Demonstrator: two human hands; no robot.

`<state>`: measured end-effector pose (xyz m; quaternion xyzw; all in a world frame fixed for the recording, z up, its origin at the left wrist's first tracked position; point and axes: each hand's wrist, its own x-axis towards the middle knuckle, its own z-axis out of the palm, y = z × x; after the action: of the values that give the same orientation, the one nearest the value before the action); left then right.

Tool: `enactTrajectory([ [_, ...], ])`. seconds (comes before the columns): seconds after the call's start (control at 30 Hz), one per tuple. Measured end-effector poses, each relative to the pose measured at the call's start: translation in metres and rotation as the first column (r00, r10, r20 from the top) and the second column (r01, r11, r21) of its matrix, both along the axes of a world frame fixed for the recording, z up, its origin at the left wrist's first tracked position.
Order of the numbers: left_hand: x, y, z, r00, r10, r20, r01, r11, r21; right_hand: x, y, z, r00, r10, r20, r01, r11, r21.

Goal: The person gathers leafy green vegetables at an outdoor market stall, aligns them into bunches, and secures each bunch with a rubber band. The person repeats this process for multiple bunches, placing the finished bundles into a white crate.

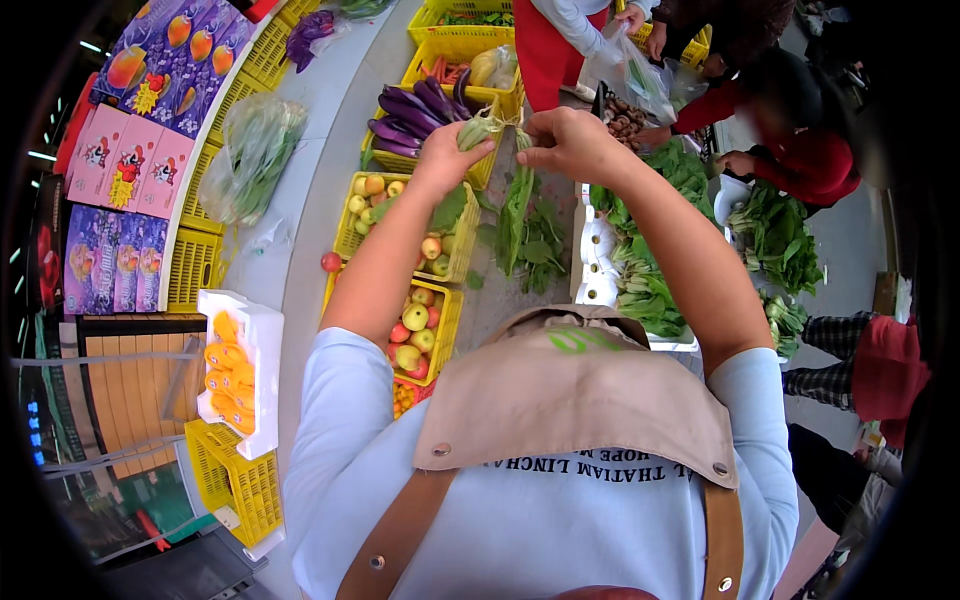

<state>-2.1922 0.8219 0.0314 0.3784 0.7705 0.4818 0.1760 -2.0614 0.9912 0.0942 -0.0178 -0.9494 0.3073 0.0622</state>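
Both of my arms reach out in front of me over the produce. My left hand point(448, 159) grips a bunch of pale green stems point(477, 132) whose cut ends point up. My right hand point(571, 144) pinches the stem of a leafy green point(516, 217), its long leaves hanging down. Thin pale strands point(511, 118) show between the two hands; whether they are roots or a tie I cannot tell. More dark green leaves point(544, 244) lie below the hanging ones.
Purple eggplants point(409, 120) fill a yellow crate beyond my left hand. Apples point(415, 330) sit in yellow crates nearer me. At right, leafy bunches point(652, 292) lie in a white foam box point(596, 262). Several people stand around, one holding a plastic bag point(637, 71).
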Motion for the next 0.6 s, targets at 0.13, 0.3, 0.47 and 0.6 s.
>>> enactTrajectory([
  [0.13,0.011,-0.002,0.016,0.753,-0.224,0.619,0.085,0.965,0.247,-0.002,0.000,0.004,0.992,-0.116,0.059,0.116,0.993,0.008],
  [0.3,0.031,0.001,0.011,0.616,-0.362,0.700,0.146,0.925,0.350,-0.007,-0.005,-0.011,0.989,-0.126,0.074,0.135,0.983,-0.127],
  [0.47,0.028,0.002,0.009,0.810,-0.359,0.464,0.404,0.915,0.003,0.011,-0.001,-0.018,0.974,-0.004,0.228,-0.009,0.998,0.059],
  [0.6,0.011,-0.012,-0.016,0.858,-0.489,0.159,0.511,0.844,-0.163,0.017,-0.021,-0.034,0.947,-0.008,0.322,-0.084,0.959,0.269],
])
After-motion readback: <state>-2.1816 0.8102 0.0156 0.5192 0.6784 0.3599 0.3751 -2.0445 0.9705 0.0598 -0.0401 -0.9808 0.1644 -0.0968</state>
